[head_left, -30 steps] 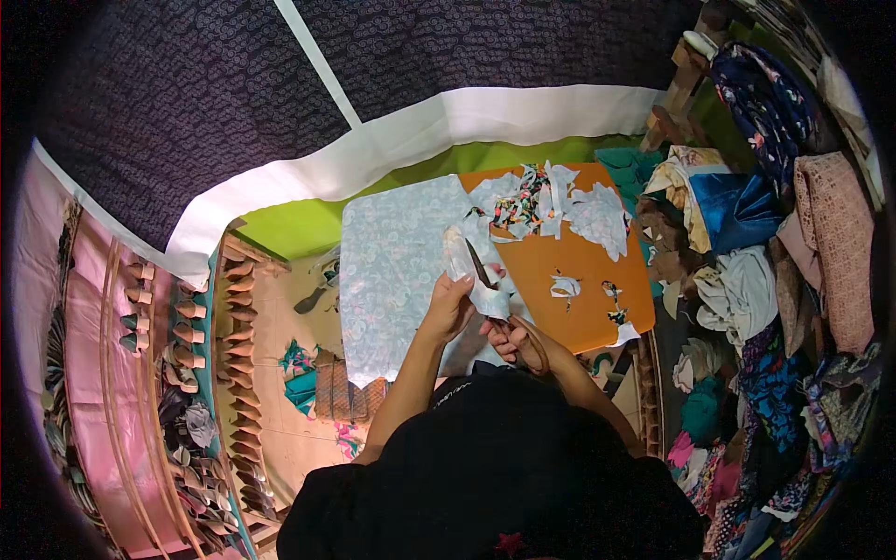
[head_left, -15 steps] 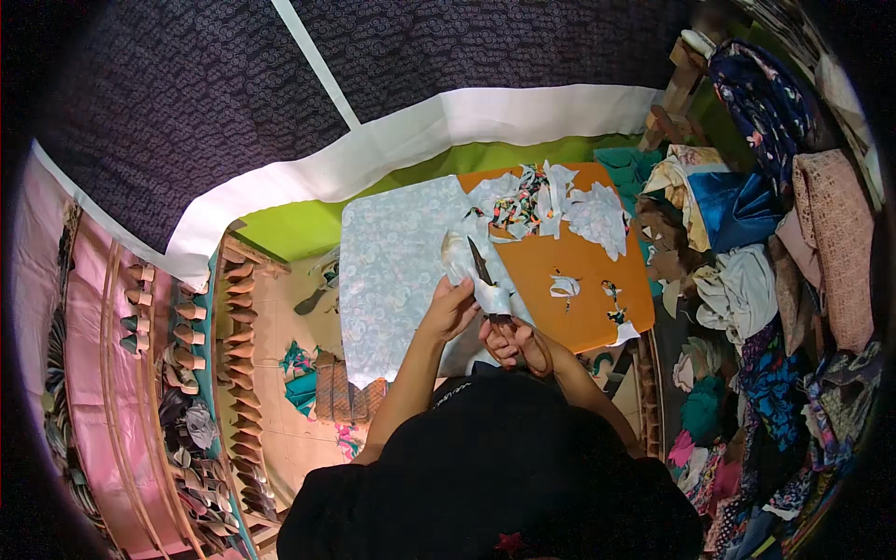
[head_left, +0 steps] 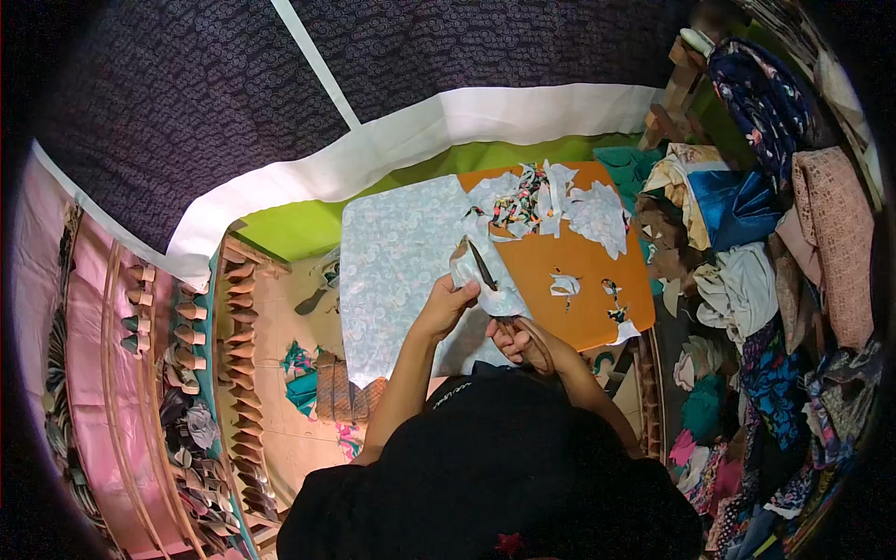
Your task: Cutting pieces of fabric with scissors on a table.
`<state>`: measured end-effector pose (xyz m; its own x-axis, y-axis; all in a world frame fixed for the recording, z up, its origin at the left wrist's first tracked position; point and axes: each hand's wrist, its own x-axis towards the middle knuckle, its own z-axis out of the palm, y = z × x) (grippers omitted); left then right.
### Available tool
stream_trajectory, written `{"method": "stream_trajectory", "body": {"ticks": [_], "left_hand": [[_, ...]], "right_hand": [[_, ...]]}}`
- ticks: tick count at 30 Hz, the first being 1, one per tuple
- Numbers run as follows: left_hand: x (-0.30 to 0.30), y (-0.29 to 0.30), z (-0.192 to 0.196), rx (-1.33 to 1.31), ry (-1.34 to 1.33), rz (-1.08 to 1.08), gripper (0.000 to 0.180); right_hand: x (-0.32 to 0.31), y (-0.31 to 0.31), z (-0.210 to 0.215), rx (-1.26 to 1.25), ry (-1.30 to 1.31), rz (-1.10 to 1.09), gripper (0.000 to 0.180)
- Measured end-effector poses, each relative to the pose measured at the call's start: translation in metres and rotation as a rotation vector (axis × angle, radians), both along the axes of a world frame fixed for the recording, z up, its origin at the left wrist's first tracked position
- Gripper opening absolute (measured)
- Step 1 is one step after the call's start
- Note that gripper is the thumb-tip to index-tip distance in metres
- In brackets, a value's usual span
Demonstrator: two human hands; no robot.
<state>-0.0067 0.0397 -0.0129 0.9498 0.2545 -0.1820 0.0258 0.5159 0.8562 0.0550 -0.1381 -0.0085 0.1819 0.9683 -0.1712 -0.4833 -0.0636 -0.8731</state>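
Observation:
My left hand (head_left: 450, 303) pinches the left side of a small pale, shiny cloth piece (head_left: 504, 301) above the table. Long dark scissors (head_left: 482, 267) lie across this piece, their blade pointing away from me. Curled around the handle end is my right hand (head_left: 519, 342), close to the table's near edge; the fingers partly hide the handles. Beneath my hands a large pale blue-grey patterned fabric sheet (head_left: 392, 247) covers the left side of the orange-brown table (head_left: 532, 266).
Fabric scraps (head_left: 530, 201) lie at the table's far right, with smaller offcuts (head_left: 565, 285) nearer. Folded cloths (head_left: 737, 299) pile up along the right. Shoe-shaped forms (head_left: 241, 350) line racks on the left. A dark patterned curtain (head_left: 467, 56) hangs beyond the table.
The cloth piece has shifted and turned slightly, spreading lower around the scissors. My left hand has moved a little to the right, and the right hand's grip has shifted slightly.

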Motion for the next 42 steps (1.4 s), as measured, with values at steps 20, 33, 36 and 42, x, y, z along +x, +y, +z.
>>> {"method": "stream_trajectory", "body": {"ticks": [20, 33, 36, 42], "left_hand": [[-0.003, 0.003, 0.021, 0.219, 0.038, -0.028, 0.027], [-0.002, 0.000, 0.022, 0.294, 0.048, -0.065, 0.023], [-0.002, 0.001, 0.018, 0.290, 0.035, -0.068, 0.022], [-0.001, -0.005, 0.014, 0.219, -0.044, -0.063, 0.022]], "right_hand": [[-0.004, 0.004, 0.008, -0.116, 0.165, -0.035, 0.037], [-0.006, 0.007, -0.003, -0.032, 0.361, -0.049, 0.039], [-0.012, 0.008, -0.002, -0.024, 0.383, -0.073, 0.038], [-0.010, 0.011, 0.006, 0.040, 0.163, -0.026, 0.081]]}}
